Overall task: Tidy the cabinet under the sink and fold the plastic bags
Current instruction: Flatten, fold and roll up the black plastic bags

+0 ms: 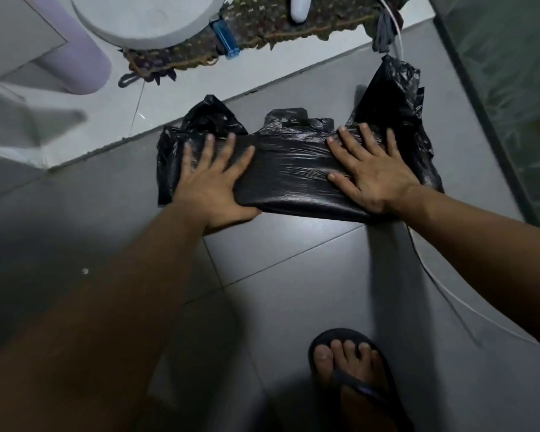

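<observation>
Head cam, L to R: left hand (212, 185), fingers straight and spread, flat on crinkly black plastic bag (293, 173) lying on grey tiled floor (278, 269); right hand (368, 169) likewise flat, grasping nothing. Step: flattening bag pre-fold. Tip: sweep palms outward, expel air, square edges, tuck handles before creasing.

hands (293, 179) flat on black bag (293, 169), grey floor (293, 275)

Bare grey floor (293, 275) lies open near the black plastic bag (293, 169). Far of it a woven mat (262, 23) crowds the way; a glass panel (512, 88) walls the right.
</observation>
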